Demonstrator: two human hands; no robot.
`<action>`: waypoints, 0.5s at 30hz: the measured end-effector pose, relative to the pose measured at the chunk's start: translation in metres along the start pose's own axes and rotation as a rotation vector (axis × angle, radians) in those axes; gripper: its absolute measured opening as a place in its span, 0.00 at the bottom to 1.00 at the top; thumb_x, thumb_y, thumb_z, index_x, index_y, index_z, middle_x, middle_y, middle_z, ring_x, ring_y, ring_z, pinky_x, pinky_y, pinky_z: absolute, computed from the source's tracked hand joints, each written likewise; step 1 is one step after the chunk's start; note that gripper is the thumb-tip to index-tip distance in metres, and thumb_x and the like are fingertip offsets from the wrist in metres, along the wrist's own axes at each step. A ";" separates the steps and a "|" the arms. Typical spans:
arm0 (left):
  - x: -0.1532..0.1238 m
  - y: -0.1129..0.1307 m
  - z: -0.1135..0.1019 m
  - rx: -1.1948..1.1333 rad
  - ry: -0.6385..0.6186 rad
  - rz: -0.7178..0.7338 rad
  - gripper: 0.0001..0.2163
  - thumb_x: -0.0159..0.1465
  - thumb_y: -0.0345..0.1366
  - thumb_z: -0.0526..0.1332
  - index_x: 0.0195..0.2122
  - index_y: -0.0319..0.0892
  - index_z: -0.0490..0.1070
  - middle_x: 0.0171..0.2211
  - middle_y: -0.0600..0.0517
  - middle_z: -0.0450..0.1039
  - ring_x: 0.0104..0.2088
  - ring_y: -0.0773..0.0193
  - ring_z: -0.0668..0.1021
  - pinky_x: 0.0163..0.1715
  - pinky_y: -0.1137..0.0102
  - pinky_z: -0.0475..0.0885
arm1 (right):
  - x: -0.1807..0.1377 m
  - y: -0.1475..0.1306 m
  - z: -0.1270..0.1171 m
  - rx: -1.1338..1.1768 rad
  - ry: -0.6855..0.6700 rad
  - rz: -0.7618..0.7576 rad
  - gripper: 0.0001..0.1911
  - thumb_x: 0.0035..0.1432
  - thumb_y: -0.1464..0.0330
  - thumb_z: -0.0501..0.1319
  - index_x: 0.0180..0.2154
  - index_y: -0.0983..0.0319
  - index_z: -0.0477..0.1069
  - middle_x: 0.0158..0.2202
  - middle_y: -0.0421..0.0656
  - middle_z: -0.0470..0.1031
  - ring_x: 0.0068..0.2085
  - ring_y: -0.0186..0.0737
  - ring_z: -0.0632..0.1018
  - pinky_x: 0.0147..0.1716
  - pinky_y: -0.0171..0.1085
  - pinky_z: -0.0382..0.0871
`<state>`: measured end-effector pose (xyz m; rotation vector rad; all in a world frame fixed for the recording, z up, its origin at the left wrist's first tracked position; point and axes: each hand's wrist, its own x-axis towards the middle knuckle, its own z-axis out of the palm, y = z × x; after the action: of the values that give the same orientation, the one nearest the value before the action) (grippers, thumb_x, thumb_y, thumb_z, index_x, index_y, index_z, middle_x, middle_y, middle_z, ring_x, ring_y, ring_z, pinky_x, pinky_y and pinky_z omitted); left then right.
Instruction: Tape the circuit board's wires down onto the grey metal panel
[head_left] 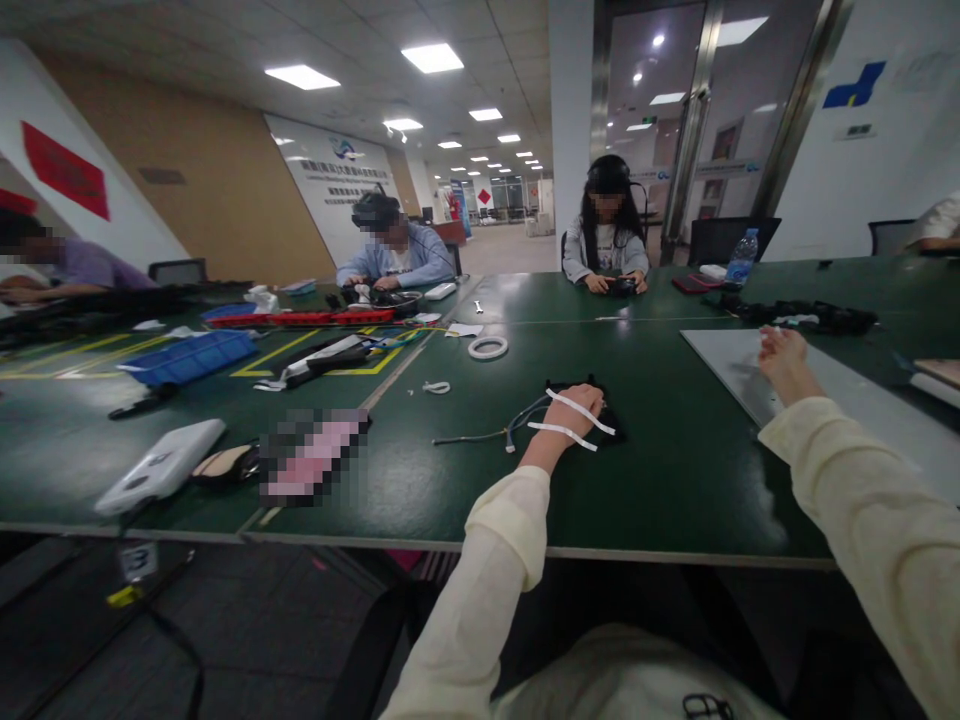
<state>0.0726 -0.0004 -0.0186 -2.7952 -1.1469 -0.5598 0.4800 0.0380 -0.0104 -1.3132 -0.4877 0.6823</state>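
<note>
Resting on the near part of the worktop (675, 500), the left hand (589, 398) lies palm-down over a black item (613, 405), fingers curled across it; whether they grip it I cannot tell. Two white strips (579, 408) lie across the back of that hand and its wrist. To the right, the right hand (781, 362) is raised over a grey board (718, 352), fingers bunched; whether they pinch anything is too small to tell.

The work looks partway along: the strips are separate pieces lying on the skin, and a thin cable (472, 438) runs left from the black item, its white connector (511, 449) seemingly joined to nothing. Beyond it sits a white ring-shaped roll (487, 356).

As for containers, a blue tray (187, 362) stands at left, its contents hidden by the near wall. A plastic bottle (742, 260) stands at far right; its fill level is unclear.
</note>
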 end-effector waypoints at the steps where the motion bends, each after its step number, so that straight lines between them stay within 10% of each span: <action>1: 0.001 0.000 0.000 0.002 0.000 -0.005 0.13 0.68 0.31 0.49 0.44 0.40 0.73 0.44 0.46 0.75 0.44 0.62 0.77 0.48 0.67 0.70 | -0.004 -0.012 0.003 0.036 0.006 -0.018 0.19 0.60 0.70 0.40 0.36 0.60 0.69 0.46 0.54 0.72 0.25 0.34 0.69 0.21 0.36 0.61; 7: 0.003 0.002 -0.004 -0.020 0.014 0.015 0.13 0.67 0.30 0.49 0.43 0.38 0.73 0.44 0.45 0.75 0.44 0.63 0.77 0.47 0.68 0.70 | -0.075 -0.051 0.060 0.108 -0.263 -0.119 0.07 0.56 0.72 0.55 0.35 0.63 0.71 0.35 0.44 0.74 0.22 0.25 0.62 0.22 0.30 0.55; 12: 0.002 0.003 -0.003 0.031 -0.021 -0.010 0.13 0.67 0.30 0.49 0.42 0.39 0.74 0.41 0.46 0.76 0.42 0.62 0.78 0.46 0.67 0.71 | -0.205 -0.025 0.117 -0.035 -0.874 -0.261 0.15 0.50 0.64 0.65 0.40 0.62 0.74 0.27 0.39 0.73 0.20 0.26 0.61 0.19 0.28 0.52; 15: 0.003 0.002 0.002 0.100 -0.040 -0.044 0.12 0.66 0.29 0.51 0.43 0.37 0.73 0.42 0.44 0.76 0.44 0.57 0.77 0.47 0.62 0.71 | -0.263 -0.009 0.133 -0.172 -0.988 -0.382 0.18 0.52 0.59 0.63 0.42 0.62 0.74 0.27 0.40 0.75 0.22 0.30 0.67 0.21 0.29 0.59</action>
<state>0.0770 0.0004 -0.0190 -2.7149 -1.2119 -0.4387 0.2035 -0.0524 0.0392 -0.9187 -1.5781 0.9502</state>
